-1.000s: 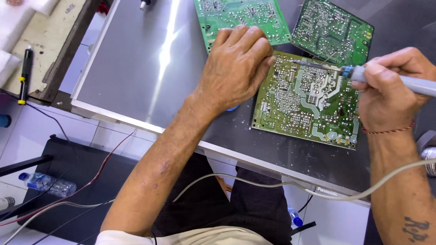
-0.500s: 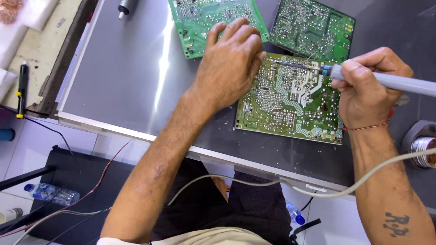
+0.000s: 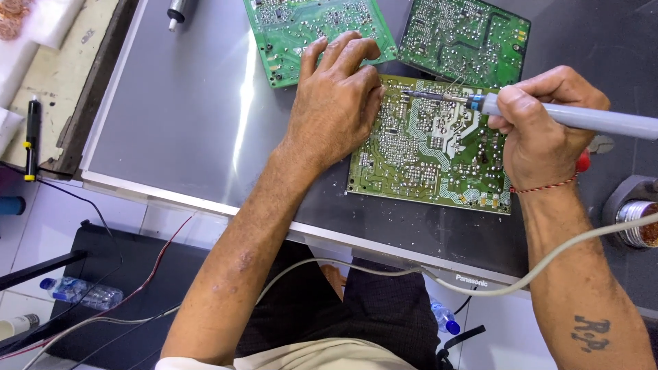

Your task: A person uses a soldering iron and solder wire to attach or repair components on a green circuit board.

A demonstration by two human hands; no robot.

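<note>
A yellow-green circuit board (image 3: 432,154) lies solder side up on a grey panel (image 3: 185,109). My left hand (image 3: 336,103) rests flat on the board's left edge, fingers spread and pressing it down. My right hand (image 3: 538,123) is wrapped around a grey soldering iron (image 3: 582,118). The iron's metal tip reaches left across the upper part of the board, close to my left fingertips. A grey cord (image 3: 480,284) runs from the iron down past my right forearm.
Two more green circuit boards (image 3: 301,27) (image 3: 466,38) lie behind. A metal tool (image 3: 177,12) sits at the panel's far edge, a black pen-like tool (image 3: 31,137) on the left bench, a metal holder (image 3: 634,212) at right. Plastic bottles (image 3: 79,291) lie on the floor.
The view has shifted, so the boards and both hands sit further left and lower in frame. The iron's tip now reaches further left across the board toward my left fingers.
</note>
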